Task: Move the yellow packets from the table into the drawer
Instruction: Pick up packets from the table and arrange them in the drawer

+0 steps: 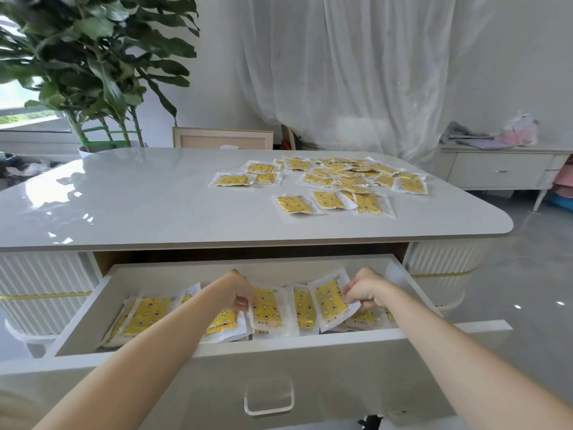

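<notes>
Both my hands reach into the open white drawer [279, 347] below the table. My left hand [240, 291] grips the left edge of a yellow packet [266, 308] standing in the drawer. My right hand [364, 290] pinches the right edge of another yellow packet [330, 297], tilted up above the rest. Several more yellow packets [145, 315] lie along the drawer's bottom. A heap of yellow packets [344, 178] is spread over the far right part of the white table [139, 200].
The drawer front has a clear handle [269, 398]. A large potted plant [93, 66] stands behind the table's left end and a chair back [222, 138] behind its middle. A low white cabinet [502, 170] stands at the right. Glossy floor lies to the right.
</notes>
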The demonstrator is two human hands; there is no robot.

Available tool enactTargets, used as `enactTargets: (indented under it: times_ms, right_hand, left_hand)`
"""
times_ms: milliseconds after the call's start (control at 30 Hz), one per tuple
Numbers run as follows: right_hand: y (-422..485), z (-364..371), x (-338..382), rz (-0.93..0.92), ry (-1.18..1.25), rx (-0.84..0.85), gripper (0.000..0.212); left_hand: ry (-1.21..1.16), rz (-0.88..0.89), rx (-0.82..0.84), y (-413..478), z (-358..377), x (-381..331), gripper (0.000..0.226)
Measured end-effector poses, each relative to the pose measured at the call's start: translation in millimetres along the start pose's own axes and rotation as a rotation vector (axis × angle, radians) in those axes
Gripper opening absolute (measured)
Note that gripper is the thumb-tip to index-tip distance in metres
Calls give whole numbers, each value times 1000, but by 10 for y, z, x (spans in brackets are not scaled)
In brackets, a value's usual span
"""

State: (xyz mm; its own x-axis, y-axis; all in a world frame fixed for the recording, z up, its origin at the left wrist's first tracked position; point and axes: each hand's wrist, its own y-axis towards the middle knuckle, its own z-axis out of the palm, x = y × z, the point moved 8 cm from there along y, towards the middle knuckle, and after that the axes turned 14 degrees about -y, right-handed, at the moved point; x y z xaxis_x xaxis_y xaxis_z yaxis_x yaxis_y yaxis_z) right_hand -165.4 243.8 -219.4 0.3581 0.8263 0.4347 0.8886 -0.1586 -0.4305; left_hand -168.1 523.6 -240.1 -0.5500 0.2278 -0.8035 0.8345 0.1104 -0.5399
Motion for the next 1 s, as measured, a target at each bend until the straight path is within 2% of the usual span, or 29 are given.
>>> enactTargets:
  times_ms: [100, 167, 300, 367, 467, 567, 733, 833, 1000]
  right_hand:
    - [64, 41, 13, -2, -134, -25, 27]
    - [37, 77, 46, -17, -234, -18, 30]
    - [-22, 57, 177, -137, -453, -84, 32]
    - [-35, 133, 249, -221, -446, -33, 29]
    - [-90, 337, 295, -275, -488, 138, 31]
    - [-92, 348, 363, -314, -542, 124, 32]
    - [-96, 318, 423, -349, -627, 34, 36]
    - [-170, 175, 528, -390, -641, -143, 29]
    - [-414, -174, 837, -533, -486, -471, 28]
  left_hand:
    - [152, 122, -111, -29, -73, -83, 62]
    - [330, 241, -117, -102, -29, -174, 62]
    - [678, 455, 107, -291, 403, -277, 50]
    - [875, 467, 192, -334, 590, -227, 62]
    - [1137, 464, 213, -302, 676, -159, 80]
    - [1184, 470, 231, -280, 637, -130, 86]
    - [1156, 478, 241, -271, 537, -90, 80]
    - [1159, 468, 257, -275, 495, -47, 82]
    - [1172, 456, 270, -291, 417, -13, 86]
